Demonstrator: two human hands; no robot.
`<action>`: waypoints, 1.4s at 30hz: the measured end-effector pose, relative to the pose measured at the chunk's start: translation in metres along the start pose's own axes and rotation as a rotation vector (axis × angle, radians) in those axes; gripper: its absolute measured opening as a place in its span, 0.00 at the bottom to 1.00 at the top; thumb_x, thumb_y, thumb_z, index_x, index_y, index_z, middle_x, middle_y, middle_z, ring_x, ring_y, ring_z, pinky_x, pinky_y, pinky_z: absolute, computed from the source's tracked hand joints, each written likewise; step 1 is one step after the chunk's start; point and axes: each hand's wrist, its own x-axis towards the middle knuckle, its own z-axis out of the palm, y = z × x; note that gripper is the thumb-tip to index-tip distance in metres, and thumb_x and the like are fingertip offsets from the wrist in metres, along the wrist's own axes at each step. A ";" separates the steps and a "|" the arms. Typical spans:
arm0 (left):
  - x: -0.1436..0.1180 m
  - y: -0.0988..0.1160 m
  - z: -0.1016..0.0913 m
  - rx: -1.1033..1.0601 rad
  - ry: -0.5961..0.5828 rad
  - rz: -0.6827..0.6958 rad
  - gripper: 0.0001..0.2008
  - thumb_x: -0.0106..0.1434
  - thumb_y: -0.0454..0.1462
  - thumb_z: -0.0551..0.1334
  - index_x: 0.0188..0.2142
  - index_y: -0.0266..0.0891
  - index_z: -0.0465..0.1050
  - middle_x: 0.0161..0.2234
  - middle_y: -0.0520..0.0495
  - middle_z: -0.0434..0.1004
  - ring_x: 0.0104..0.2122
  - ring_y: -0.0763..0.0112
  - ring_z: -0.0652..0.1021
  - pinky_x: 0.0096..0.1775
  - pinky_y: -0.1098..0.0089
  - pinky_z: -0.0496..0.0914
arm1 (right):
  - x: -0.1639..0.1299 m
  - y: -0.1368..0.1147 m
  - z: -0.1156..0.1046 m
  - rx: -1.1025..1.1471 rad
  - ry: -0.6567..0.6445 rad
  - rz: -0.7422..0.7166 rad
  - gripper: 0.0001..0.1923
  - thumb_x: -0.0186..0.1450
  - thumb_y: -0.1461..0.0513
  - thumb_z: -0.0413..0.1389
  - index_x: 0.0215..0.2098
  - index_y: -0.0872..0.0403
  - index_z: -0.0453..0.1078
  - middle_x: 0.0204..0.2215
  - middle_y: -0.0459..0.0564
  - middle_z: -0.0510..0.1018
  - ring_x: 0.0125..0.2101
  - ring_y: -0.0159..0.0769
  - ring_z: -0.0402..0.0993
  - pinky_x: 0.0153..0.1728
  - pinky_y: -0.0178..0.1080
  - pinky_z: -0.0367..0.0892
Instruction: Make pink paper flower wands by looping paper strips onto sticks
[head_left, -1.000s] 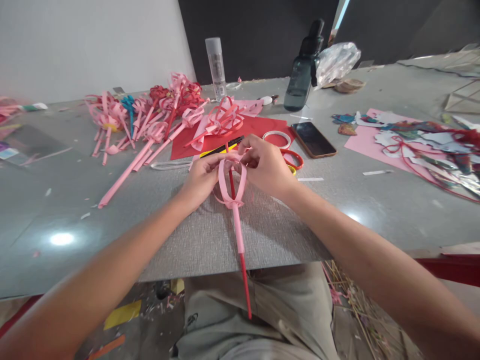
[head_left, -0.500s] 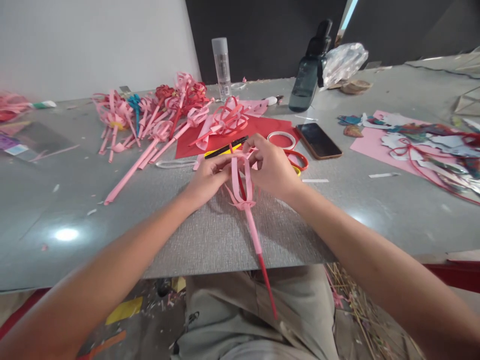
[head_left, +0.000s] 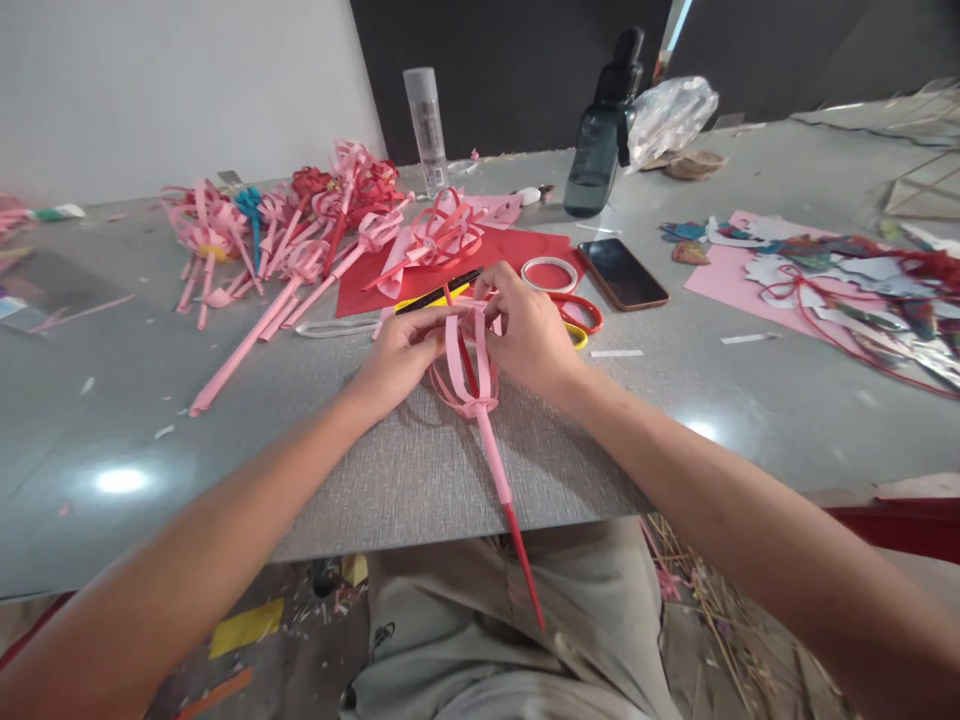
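Note:
Between my hands is a pink paper lantern-like craft [head_left: 487,440] whose strips bow out into an open cage. A thin red stick [head_left: 523,560] runs through its pink tube, and its lower end juts past the table edge over my lap. On the far end of the strips, the fingers of my left hand [head_left: 409,355] are pinched. My right hand [head_left: 525,325] grips the same far end from the other side, fingers bent. The exact fingertip contact is partly hidden. Just beyond them lie a black pen [head_left: 439,292] and scissors with orange and yellow handles [head_left: 589,315].
Several finished pink and red paper crafts [head_left: 300,230] are heaped at the back left. Red paper [head_left: 517,250], a white tape roll [head_left: 549,274] and a phone [head_left: 622,273] lie ahead. Behind stand a clear bottle [head_left: 427,130] and a dark bottle [head_left: 600,140]. Pink paper with scraps [head_left: 720,285] is at right.
The view has shifted slightly, so things sit further left. More pink strips are now gathered up at the far end, making the cage rounder. Both hands keep hold there.

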 end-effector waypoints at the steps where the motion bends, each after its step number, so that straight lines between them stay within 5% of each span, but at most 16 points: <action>1: 0.000 0.000 0.000 -0.002 0.003 -0.001 0.14 0.65 0.43 0.68 0.49 0.45 0.84 0.50 0.44 0.84 0.51 0.59 0.81 0.58 0.60 0.72 | 0.000 0.000 0.000 0.008 0.003 0.000 0.20 0.58 0.70 0.55 0.47 0.48 0.65 0.28 0.43 0.79 0.28 0.39 0.72 0.31 0.40 0.59; 14: 0.000 0.002 0.003 0.006 0.022 -0.069 0.15 0.64 0.46 0.70 0.48 0.48 0.84 0.42 0.46 0.86 0.49 0.56 0.82 0.53 0.58 0.75 | 0.002 0.007 -0.003 0.122 -0.051 -0.049 0.26 0.57 0.72 0.53 0.51 0.47 0.56 0.26 0.39 0.75 0.28 0.36 0.70 0.31 0.39 0.60; 27: 0.002 -0.003 0.003 0.048 0.120 -0.049 0.13 0.64 0.48 0.69 0.44 0.49 0.86 0.45 0.47 0.86 0.46 0.60 0.83 0.52 0.62 0.76 | 0.002 0.014 0.010 0.200 0.060 -0.047 0.25 0.58 0.70 0.55 0.51 0.47 0.57 0.24 0.37 0.75 0.25 0.36 0.70 0.30 0.40 0.62; 42: 0.003 -0.002 0.003 -0.035 0.101 -0.036 0.10 0.64 0.43 0.69 0.43 0.47 0.86 0.42 0.46 0.86 0.42 0.61 0.84 0.46 0.63 0.78 | -0.001 0.010 0.012 0.180 0.074 -0.038 0.28 0.59 0.69 0.56 0.56 0.51 0.61 0.29 0.42 0.79 0.29 0.35 0.74 0.31 0.38 0.63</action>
